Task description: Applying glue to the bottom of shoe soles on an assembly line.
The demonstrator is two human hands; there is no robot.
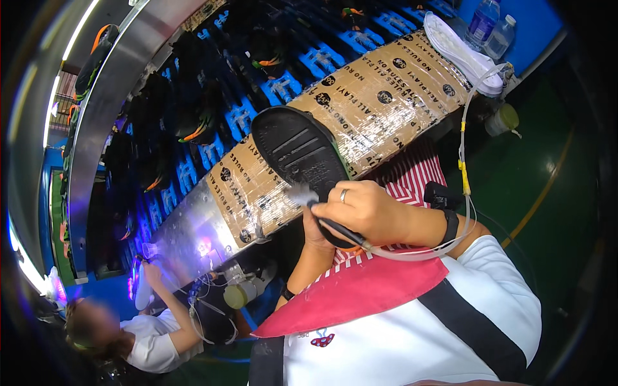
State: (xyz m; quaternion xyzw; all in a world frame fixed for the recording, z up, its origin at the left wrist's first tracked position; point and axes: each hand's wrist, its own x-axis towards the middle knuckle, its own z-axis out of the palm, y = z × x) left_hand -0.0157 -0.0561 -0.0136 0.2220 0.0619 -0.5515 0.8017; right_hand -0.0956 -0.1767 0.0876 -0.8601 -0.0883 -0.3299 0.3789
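Near frame centre, the left hand [314, 235] grips the lower end of the black sole [299, 145], likely to steady its grooved face upward; the right hand [364, 209] grasps the tube-fed brush [342, 229], probably pen-like for control

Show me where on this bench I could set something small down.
The widest free patch is the cardboard between the black sole and the white sole. A smaller one lies left of the black sole, up to the metal surface. It's crowded around the brush, and at the upper right, where bottles stand beside the white sole.
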